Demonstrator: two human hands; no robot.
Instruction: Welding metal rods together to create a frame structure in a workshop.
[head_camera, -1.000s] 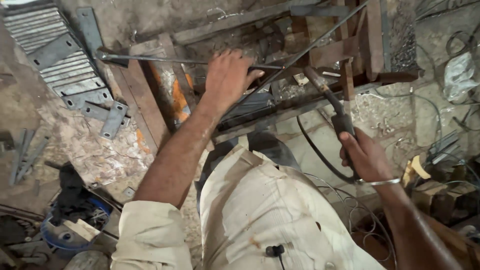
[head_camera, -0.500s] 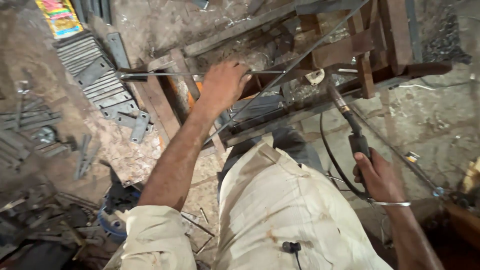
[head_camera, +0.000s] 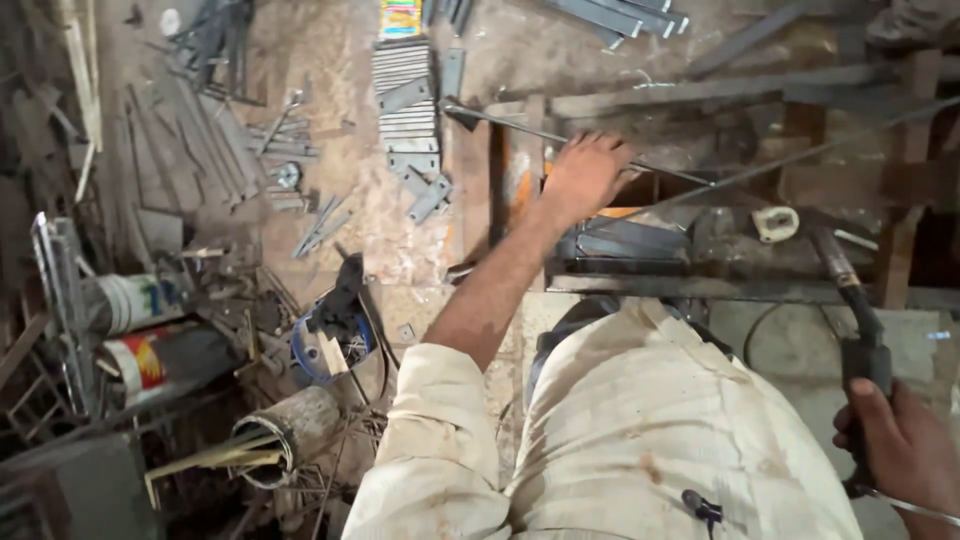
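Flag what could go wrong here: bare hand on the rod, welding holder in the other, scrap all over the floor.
1. The bare left hand rests on the thin steel rod on the rusty metal frame, near the black welding electrode holder held by the right hand: burn or shock seems possible.
2. Flat grey steel strips scattered on the floor could trip or cut.

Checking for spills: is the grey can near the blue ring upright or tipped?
Tipped. The grey can lies on its side, open mouth facing the camera, with flat strips sticking out.
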